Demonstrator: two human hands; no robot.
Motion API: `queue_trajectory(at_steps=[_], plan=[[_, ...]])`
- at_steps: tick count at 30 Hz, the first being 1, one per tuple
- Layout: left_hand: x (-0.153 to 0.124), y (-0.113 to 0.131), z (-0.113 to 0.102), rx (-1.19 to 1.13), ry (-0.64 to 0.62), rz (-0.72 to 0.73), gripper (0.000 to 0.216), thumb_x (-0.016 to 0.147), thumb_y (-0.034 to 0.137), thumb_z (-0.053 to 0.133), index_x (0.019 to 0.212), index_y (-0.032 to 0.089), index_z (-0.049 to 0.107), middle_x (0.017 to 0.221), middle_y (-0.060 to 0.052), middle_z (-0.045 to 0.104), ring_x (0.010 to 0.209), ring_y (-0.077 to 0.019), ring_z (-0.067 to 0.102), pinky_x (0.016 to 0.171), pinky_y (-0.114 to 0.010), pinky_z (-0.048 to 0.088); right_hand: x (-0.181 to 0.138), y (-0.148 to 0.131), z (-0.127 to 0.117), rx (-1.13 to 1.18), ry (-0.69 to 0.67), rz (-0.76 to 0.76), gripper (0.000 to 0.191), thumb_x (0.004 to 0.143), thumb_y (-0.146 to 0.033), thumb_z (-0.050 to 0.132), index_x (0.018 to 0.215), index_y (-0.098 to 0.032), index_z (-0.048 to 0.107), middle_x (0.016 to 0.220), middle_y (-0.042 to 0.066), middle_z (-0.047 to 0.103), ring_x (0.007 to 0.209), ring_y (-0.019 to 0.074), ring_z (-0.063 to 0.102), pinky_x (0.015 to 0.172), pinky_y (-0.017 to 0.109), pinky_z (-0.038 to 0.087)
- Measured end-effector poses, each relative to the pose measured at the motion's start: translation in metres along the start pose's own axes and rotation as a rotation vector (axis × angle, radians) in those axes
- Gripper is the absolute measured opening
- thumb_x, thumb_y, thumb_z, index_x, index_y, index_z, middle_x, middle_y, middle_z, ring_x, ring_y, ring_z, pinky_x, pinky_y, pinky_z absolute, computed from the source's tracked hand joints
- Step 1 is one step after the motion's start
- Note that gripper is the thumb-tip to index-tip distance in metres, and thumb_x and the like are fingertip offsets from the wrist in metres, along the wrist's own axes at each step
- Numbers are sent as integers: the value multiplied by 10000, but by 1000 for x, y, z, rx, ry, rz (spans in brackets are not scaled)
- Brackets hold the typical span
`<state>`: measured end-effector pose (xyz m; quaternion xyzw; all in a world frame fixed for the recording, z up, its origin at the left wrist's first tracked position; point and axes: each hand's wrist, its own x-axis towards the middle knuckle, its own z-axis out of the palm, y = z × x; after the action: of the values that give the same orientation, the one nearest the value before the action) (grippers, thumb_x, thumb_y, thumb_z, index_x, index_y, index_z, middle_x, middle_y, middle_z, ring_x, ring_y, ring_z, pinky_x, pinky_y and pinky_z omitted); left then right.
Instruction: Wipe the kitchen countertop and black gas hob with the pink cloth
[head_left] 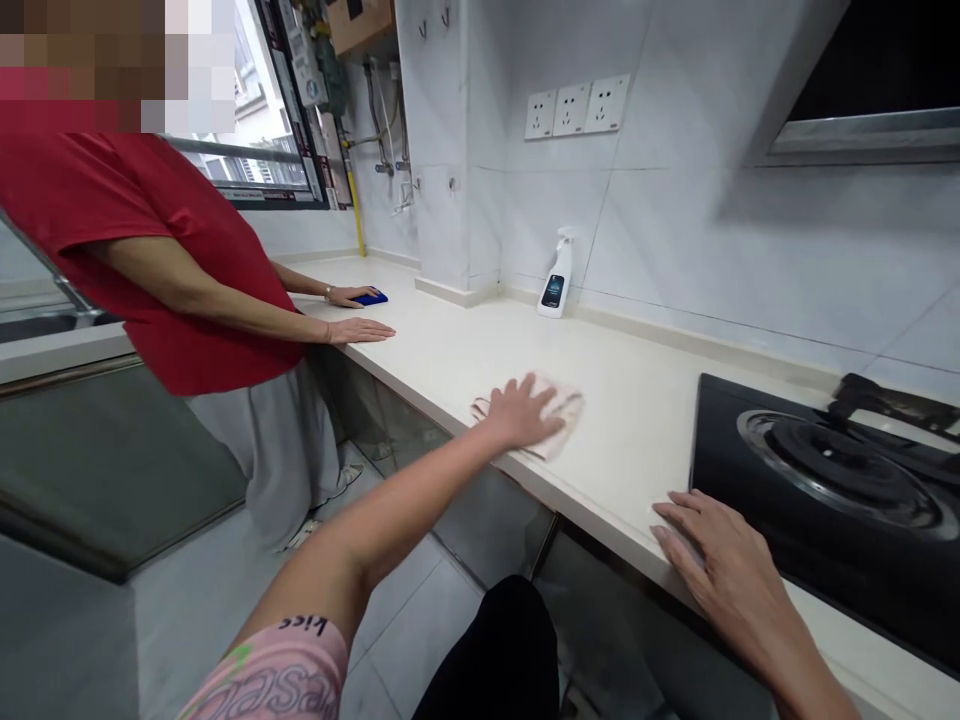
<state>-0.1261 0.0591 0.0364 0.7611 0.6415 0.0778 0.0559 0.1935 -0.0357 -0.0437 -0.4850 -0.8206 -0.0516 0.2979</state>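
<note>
My left hand (pixel 527 413) lies with spread fingers on a pale pink cloth (pixel 564 402), pressing it against the white countertop (pixel 630 400) near the front edge. Parts of the cloth are hidden under the palm, and the hand is slightly blurred. To the right, my right hand (pixel 716 545) rests on the counter's front edge, beside the corner of the black gas stove (pixel 720 440). Its fingers are stretched out and hold nothing.
A white spray bottle (pixel 556 278) stands against the tiled wall. At left, a person in a red shirt (pixel 187 260) leans over the counter, one hand on a blue cloth or sponge (pixel 372 296). A range hood (pixel 870 130) overhangs the stove.
</note>
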Motion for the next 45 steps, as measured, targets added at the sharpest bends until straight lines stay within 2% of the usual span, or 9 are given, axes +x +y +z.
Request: queue_trajectory(at_steps=[4, 7, 16, 19, 23, 28, 33, 39, 45], plan=[[-46, 45, 20, -80, 8, 242, 800, 936, 841, 384, 1621, 428, 415, 1789, -59, 168, 1584, -473, 234, 1196, -718, 278, 1, 0, 1, -14, 12, -12, 459, 1041, -561, 396, 1171, -273, 730, 1292, 99, 723, 1319, 339, 603, 1067, 562, 478], [-65, 49, 25, -99, 66, 301, 721, 948, 772, 483, 1579, 421, 487, 1772, -62, 233, 1554, -450, 312, 1187, -673, 328, 1, 1, 1, -13, 12, -22, 459, 1041, -556, 399, 1166, -271, 735, 1282, 100, 726, 1307, 337, 613, 1072, 560, 482], [-38, -59, -7, -32, 94, -102, 728, 963, 760, 445, 1597, 401, 459, 1756, -76, 287, 1576, -386, 318, 1228, -624, 283, -2, -2, 0, -4, 10, -25, 457, 1058, -543, 396, 1195, -250, 719, 1305, 109, 714, 1336, 331, 588, 1107, 559, 463], [-25, -70, -13, -4, 115, -233, 729, 971, 722, 449, 1609, 370, 447, 1756, -118, 271, 1569, -408, 314, 1208, -660, 273, -1, -4, 0, 3, 3, -14, 444, 1059, -532, 398, 1196, -255, 717, 1314, 108, 708, 1346, 326, 581, 1111, 556, 463], [-26, -45, -2, 38, 191, -229, 669, 978, 671, 485, 1570, 361, 509, 1745, -95, 302, 1537, -421, 342, 1192, -642, 302, -1, -6, 1, 7, 6, 7, 430, 1053, -526, 404, 1194, -266, 716, 1310, 103, 705, 1355, 326, 576, 1110, 561, 467], [-59, -4, 29, 50, 317, -15, 582, 988, 613, 526, 1498, 345, 609, 1684, -94, 413, 1490, -418, 395, 1146, -600, 367, -1, -3, 4, 1, 20, -3, 418, 1055, -520, 409, 1192, -270, 715, 1304, 97, 709, 1359, 321, 576, 1115, 560, 465], [-82, 12, 40, 15, 414, 107, 547, 990, 583, 543, 1462, 323, 636, 1643, -121, 445, 1469, -433, 396, 1118, -604, 373, -1, -1, 3, 14, 15, -8, 425, 1056, -517, 416, 1197, -250, 716, 1307, 110, 708, 1363, 320, 571, 1123, 560, 457], [-69, 41, 36, -12, 279, 32, 626, 984, 690, 487, 1478, 323, 606, 1680, -116, 400, 1480, -457, 377, 1158, -659, 332, -1, 4, 6, 38, 24, -4, 431, 1047, -529, 440, 1189, -232, 717, 1292, 121, 708, 1341, 319, 578, 1141, 559, 437], [-76, 54, 29, -226, 140, 168, 759, 973, 778, 434, 1577, 323, 493, 1739, -113, 313, 1583, -461, 248, 1229, -678, 258, 7, 0, -1, 6, 37, 48, 438, 1035, -534, 427, 1168, -259, 741, 1320, 132, 677, 1271, 332, 602, 1041, 550, 490]])
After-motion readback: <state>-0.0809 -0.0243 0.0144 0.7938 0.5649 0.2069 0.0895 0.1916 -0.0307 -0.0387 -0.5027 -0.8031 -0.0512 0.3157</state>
